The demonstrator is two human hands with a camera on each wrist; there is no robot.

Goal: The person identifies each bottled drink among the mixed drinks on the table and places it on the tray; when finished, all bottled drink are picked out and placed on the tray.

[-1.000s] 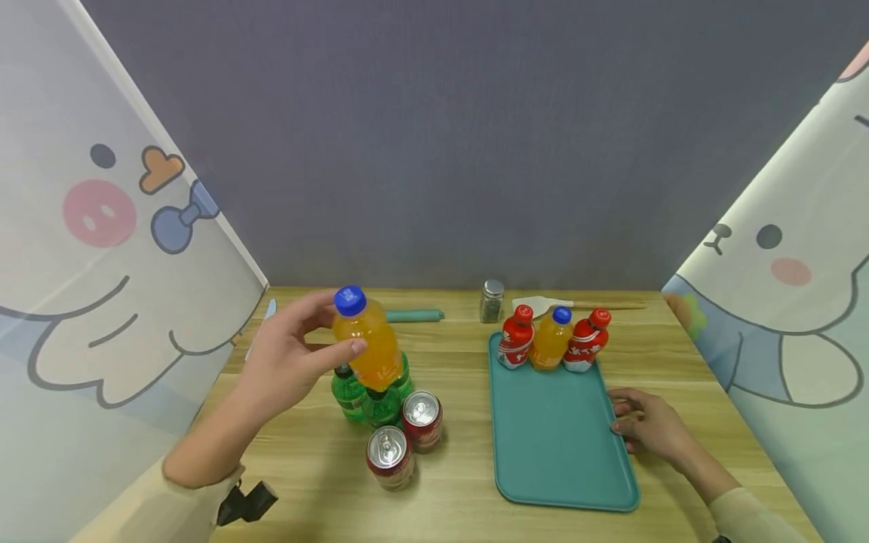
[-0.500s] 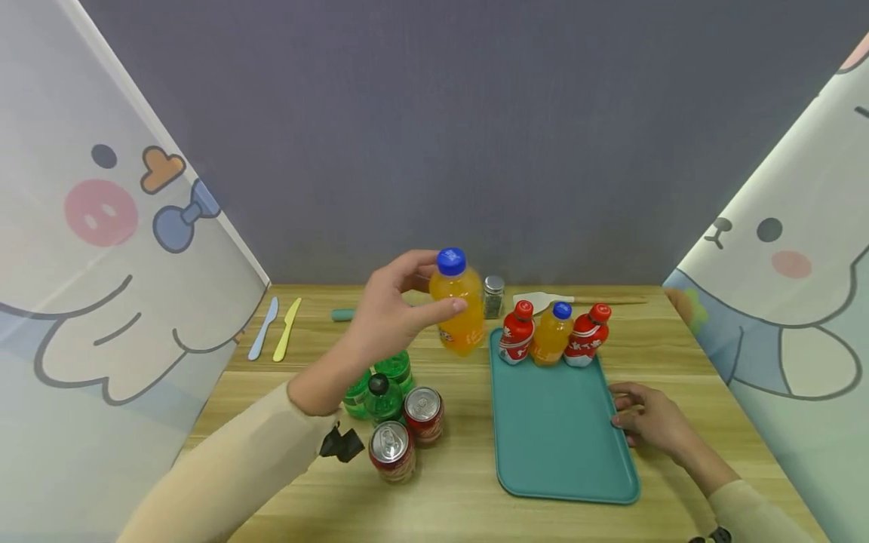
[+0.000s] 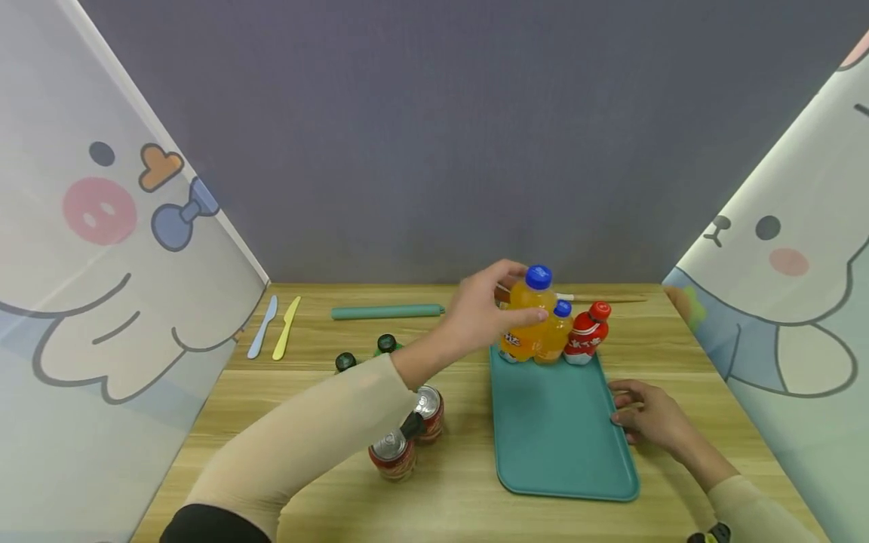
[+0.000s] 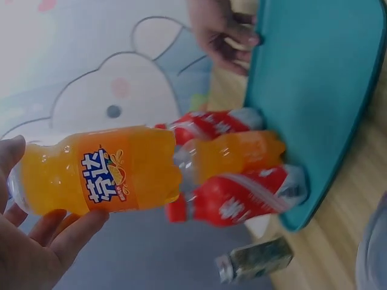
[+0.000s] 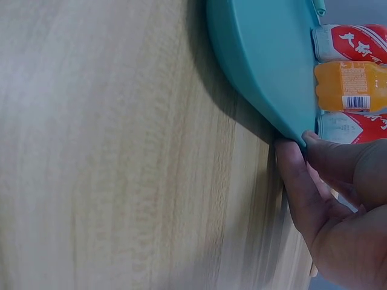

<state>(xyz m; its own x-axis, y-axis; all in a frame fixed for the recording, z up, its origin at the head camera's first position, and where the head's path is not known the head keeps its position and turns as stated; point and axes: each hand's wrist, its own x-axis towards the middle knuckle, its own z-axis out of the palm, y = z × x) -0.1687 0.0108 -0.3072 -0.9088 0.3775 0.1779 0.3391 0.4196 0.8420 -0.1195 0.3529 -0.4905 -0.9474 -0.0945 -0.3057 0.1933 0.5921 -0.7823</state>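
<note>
Orange bottle [image 3: 526, 320] held over teal tray [image 3: 557, 430]
Left hand [image 3: 478, 317] fingers clamped on it — 3 bottles [image 3: 577, 335] just beyond; right hand [image 3: 648, 422] fingers relaxed, touching tray edge.

It looked like a staged recording booth: a wooden counter [image 3: 326, 483] was fenced by a grey backdrop [image 3: 434, 136] and cartoon-printed curtains [image 3: 102, 249].

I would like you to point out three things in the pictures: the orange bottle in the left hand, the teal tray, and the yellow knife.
orange bottle [image 4: 103, 178], left wrist view, on its printed label.
teal tray [image 3: 557, 430], head view, on its bare floor.
yellow knife [image 3: 287, 328], head view, middle of the knife.
</note>
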